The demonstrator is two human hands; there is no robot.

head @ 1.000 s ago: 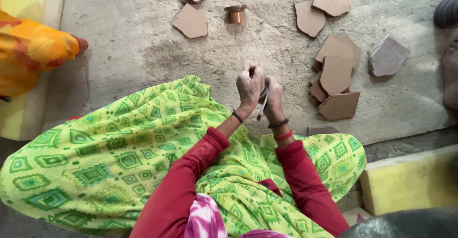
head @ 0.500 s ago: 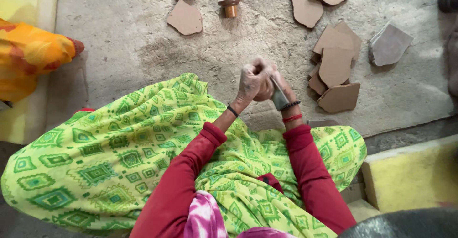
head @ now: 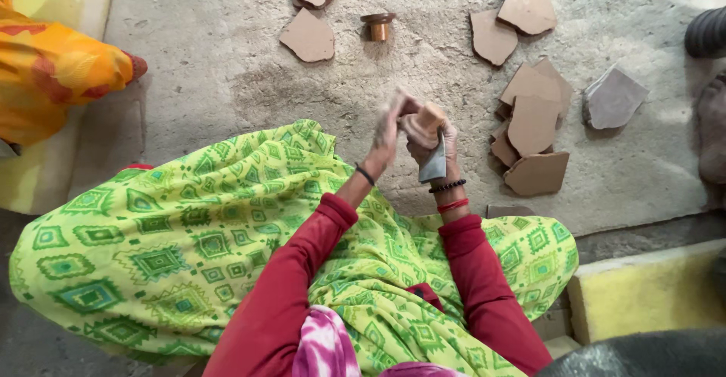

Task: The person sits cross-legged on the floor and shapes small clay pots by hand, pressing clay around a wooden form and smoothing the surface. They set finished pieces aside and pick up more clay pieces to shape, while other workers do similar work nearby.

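Note:
I sit on the floor with a green patterned cloth (head: 189, 248) over my lap and both hands raised together above its far edge. My right hand (head: 445, 148) grips a small brown clay lump (head: 428, 118), and a flat grey blade-like piece (head: 435, 167) hangs down from the same hand. My left hand (head: 388, 131) presses against the lump's left side with its fingers curled over it. Both hands are dusty, and the lump's underside is hidden by my fingers.
Several flat brown clay slabs (head: 533, 124) lie on the grey floor to the right, with more slabs (head: 308, 37) at the top. A small spool-shaped clay piece (head: 378, 25) stands upright. Another person's orange cloth (head: 53, 82) is at far left. A yellow mat (head: 643, 297) lies at lower right.
The grey blade, tucked between my hands before, now hangs down from my right hand. My left hand has shifted onto the lump's left side. The view moved closer.

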